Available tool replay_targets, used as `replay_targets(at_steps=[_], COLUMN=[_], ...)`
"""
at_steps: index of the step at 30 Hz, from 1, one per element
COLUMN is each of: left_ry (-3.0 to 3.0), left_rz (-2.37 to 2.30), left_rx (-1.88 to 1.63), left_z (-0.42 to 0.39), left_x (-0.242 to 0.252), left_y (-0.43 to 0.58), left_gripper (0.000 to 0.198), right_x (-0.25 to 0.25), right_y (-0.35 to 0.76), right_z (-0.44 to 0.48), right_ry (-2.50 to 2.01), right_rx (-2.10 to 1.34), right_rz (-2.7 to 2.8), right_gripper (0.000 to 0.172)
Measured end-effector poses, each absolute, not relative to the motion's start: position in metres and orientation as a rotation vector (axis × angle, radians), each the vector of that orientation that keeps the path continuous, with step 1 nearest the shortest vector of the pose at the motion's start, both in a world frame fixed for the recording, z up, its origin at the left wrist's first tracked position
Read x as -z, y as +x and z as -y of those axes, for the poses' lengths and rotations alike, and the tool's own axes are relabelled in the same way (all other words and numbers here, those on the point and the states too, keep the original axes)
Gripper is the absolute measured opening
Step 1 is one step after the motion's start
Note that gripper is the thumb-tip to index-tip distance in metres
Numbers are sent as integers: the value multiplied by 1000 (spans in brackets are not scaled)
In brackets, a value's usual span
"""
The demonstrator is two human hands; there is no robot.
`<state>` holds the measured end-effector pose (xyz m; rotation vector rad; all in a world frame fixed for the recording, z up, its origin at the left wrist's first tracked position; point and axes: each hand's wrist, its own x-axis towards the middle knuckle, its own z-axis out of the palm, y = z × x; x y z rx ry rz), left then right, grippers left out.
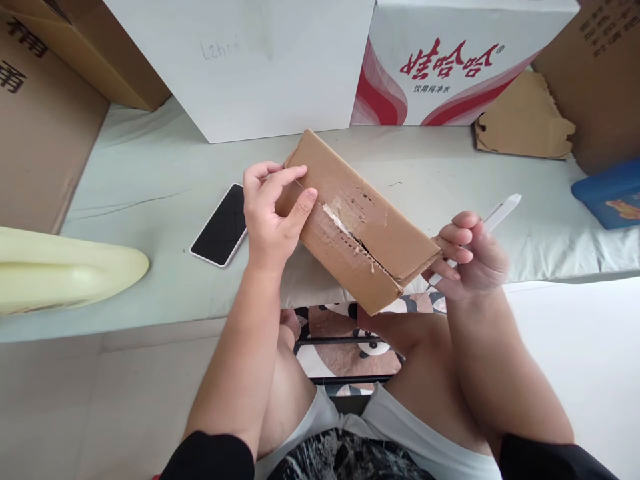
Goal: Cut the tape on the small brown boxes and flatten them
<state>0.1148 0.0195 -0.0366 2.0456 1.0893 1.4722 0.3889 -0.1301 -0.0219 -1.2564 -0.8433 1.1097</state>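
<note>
A brown cardboard box [360, 213] is held up at a tilt over the front edge of the cloth-covered surface. Its upper face has a seam that is partly split, with torn paper and scuffed marks along it. My left hand [275, 210] grips the upper left end of the box, thumb and fingers on its top face. At the lower right corner, my right hand [467, 257] is closed around a slim white pen-like tool [503, 212], whose exact kind I cannot make out. Some of its fingers touch or nearly touch that corner of the box.
A black-screened phone [220, 225] lies left of the box. Behind stand a white box [280, 73] and a red-and-white carton [435, 73]. A torn cardboard piece [525, 120] and a blue object [610, 197] are at right, a pale yellow object [70, 270] at left.
</note>
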Motion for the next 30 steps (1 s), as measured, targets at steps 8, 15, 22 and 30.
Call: replay_targets(at_steps=[8, 15, 22, 30], left_ry=[2049, 2039, 1993, 2087], left_rz=[-1106, -1090, -1043, -1012], left_rx=[-1521, -1559, -1535, -1583], left_z=[-21, -22, -25, -30], left_x=[38, 39, 42, 42], left_y=[116, 118, 115, 118], left_gripper=[44, 44, 41, 56], right_x=[11, -15, -29, 28], right_y=[380, 372, 444, 475], right_z=[125, 123, 182, 244], right_ry=[-1294, -1199, -1884, -2193], right_rx=[-1071, -1093, -831, -749], right_rz=[940, 861, 567, 161], right_gripper=[53, 55, 49, 17])
